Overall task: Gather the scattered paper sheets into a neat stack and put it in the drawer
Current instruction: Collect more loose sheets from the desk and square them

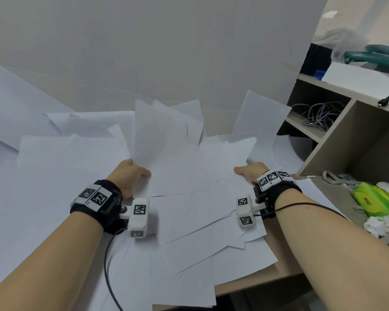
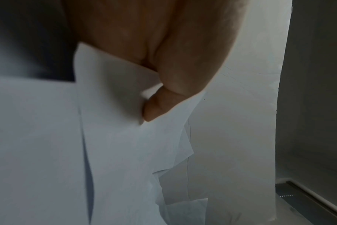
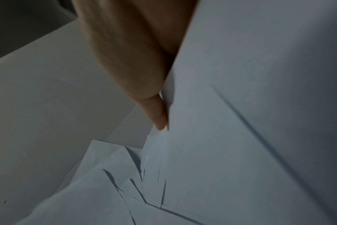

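Several white paper sheets point(image 1: 189, 209) lie scattered and overlapping across the desk. My left hand point(image 1: 130, 176) is at the pile's left side, thumb on top and fingers hidden under sheets that stand up beyond it. My right hand point(image 1: 249, 170) holds the right side the same way, with another sheet raised past it. The left wrist view has my thumb point(image 2: 156, 106) pressed onto a sheet point(image 2: 115, 137) that covers the palm. In the right wrist view my thumb point(image 3: 156, 115) lies along the edge of a sheet point(image 3: 240, 137). No drawer is in view.
A beige shelf unit point(image 1: 357, 135) with grey cables point(image 1: 319, 115) stands at the right. A green packet point(image 1: 373, 198) and a crumpled tissue point(image 1: 380, 225) lie beside it. The desk's front edge point(image 1: 256, 286) runs under overhanging sheets. A white wall point(image 1: 166, 52) is close behind.
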{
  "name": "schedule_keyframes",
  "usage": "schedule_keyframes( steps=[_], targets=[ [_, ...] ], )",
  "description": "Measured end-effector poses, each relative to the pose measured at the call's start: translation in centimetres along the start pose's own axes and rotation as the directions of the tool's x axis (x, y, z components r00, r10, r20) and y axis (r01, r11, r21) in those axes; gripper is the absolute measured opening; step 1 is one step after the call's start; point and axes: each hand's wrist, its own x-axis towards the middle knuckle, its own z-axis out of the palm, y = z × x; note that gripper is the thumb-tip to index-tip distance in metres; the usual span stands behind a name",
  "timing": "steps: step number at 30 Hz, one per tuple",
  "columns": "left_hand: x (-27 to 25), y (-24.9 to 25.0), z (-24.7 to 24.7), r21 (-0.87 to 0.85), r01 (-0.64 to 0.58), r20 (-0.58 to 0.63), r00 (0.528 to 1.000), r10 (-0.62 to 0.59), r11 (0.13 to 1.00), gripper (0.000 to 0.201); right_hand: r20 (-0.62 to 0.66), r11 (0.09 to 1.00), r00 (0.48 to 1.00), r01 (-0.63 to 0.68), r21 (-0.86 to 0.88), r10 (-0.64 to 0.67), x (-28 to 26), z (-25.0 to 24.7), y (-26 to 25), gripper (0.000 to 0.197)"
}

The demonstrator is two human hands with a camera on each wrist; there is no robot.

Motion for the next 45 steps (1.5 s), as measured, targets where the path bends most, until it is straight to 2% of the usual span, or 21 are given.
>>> schedule_keyframes(
  steps=[3, 6, 10, 13, 14, 15, 16, 17, 18, 20, 22, 26, 28, 32, 34, 36, 38, 39, 43, 45],
  targets=[
    [-0.5, 0.4, 0.3, 0.007, 0.005, 0.022, 1.000, -0.005, 1.000, 0.027, -0.013, 0.998, 1.000, -0.002, 0.061, 0.002, -0.3, -0.5, -0.3, 0.038],
    [-1.3, 0.6, 0.8, 0.023, 0.007, 0.066, 0.998, -0.009, 1.000, 0.025, -0.051, 0.992, 0.998, 0.047, 0.118, -0.041, 0.0, -0.4, -0.4, 0.016],
    [-2.4, 0.3, 1.6, 0.104, 0.040, 0.113, 0.992, -0.051, 0.994, 0.026, -0.081, 0.986, 0.996, 0.053, 0.160, -0.040, -0.2, -0.2, -1.1, 0.025],
    [-2.6, 0.2, 1.8, 0.149, 0.045, 0.094, 0.994, -0.060, 0.988, 0.024, -0.048, 0.997, 0.997, 0.057, 0.050, -0.054, 0.2, -0.2, -1.1, 0.019],
    [-2.5, 0.3, 1.7, 0.155, 0.049, 0.080, 0.995, -0.062, 0.987, 0.023, -0.105, 0.977, 0.983, 0.128, -0.172, -0.148, 0.9, 0.3, -0.8, 0.020],
    [-2.4, 0.4, 1.6, 0.157, 0.053, 0.058, 0.996, -0.063, 0.986, 0.023, -0.163, 0.941, 0.964, 0.156, -0.302, -0.212, 0.6, 0.2, -1.1, 0.025],
    [-2.3, 0.4, 1.5, 0.161, 0.057, 0.038, 0.997, -0.064, 0.985, 0.022, -0.194, 0.961, 0.954, 0.189, -0.202, -0.228, 0.8, 0.0, -1.2, 0.029],
    [-2.2, 0.6, 1.4, 0.165, 0.062, 0.017, 0.998, -0.066, 0.984, 0.021, -0.236, 0.978, 0.950, 0.209, 0.000, -0.203, 0.5, -0.7, -1.9, 0.031],
    [-2.0, 0.6, 1.3, 0.167, 0.064, 0.001, 0.998, -0.065, 0.984, 0.020, -0.322, 0.967, 0.933, 0.214, 0.140, -0.160, 0.0, -1.6, -2.6, 0.031],
    [-1.9, 0.9, 1.4, 0.171, 0.071, -0.021, 0.997, -0.069, 0.983, 0.016, -0.452, 0.957, 0.882, 0.236, 0.169, -0.137, -0.9, -3.3, -3.5, 0.033],
    [-1.9, 1.1, 1.4, 0.163, 0.081, -0.033, 0.996, -0.077, 0.983, 0.014, -0.500, 0.950, 0.851, 0.270, 0.155, -0.160, -1.4, -4.8, -4.0, 0.037],
    [-1.9, 1.3, 1.7, 0.134, 0.099, -0.036, 0.995, -0.095, 0.986, 0.014, -0.614, 0.912, 0.738, 0.404, 0.072, -0.279, -3.7, -7.0, -5.4, 0.029],
    [-2.7, 1.8, 2.2, 0.143, 0.110, -0.051, 0.993, -0.103, 0.984, 0.012, -0.640, 0.880, 0.695, 0.471, 0.062, -0.327, -4.9, -7.8, -6.1, 0.033],
    [-3.7, 2.2, 2.7, 0.138, 0.128, -0.060, 0.991, -0.121, 0.982, 0.013, -0.725, 0.755, 0.567, 0.648, 0.101, -0.390, -7.3, -9.8, -7.6, 0.029],
    [-3.7, 2.0, 2.7, 0.123, 0.143, -0.056, 0.989, -0.137, 0.982, 0.024, -0.750, 0.672, 0.535, 0.722, 0.165, -0.390, -8.0, -10.9, -8.4, 0.028],
    [-4.1, 2.0, 2.8, 0.100, 0.160, -0.049, 0.987, -0.156, 0.982, 0.019, -0.756, 0.593, 0.544, 0.762, 0.261, -0.366, -8.5, -12.0, -8.8, 0.026],
    [-5.4, 2.4, 2.7, 0.088, 0.158, -0.041, 0.987, -0.155, 0.984, 0.002, -0.727, 0.535, 0.588, 0.765, 0.357, -0.356, -8.6, -12.7, -8.6, 0.014],
    [-5.8, 2.5, 2.4, 0.073, 0.159, -0.026, 0.987, -0.158, 0.984, 0.004, -0.700, 0.524, 0.622, 0.750, 0.404, -0.350, -8.3, -12.8, -8.3, 0.010],
    [-6.8, 2.9, 0.7, -0.028, 0.168, 0.069, 0.984, -0.166, 0.985, 0.009, -0.535, 0.530, 0.781, 0.617, 0.581, -0.323, -7.4, -11.5, -6.3, 0.021],
    [-7.1, 3.0, 0.0, -0.095, 0.168, 0.098, 0.982, -0.159, 0.981, 0.018, -0.404, 0.559, 0.858, 0.513, 0.652, -0.316, -7.0, -9.3, -5.1, 0.005]
  ],
)
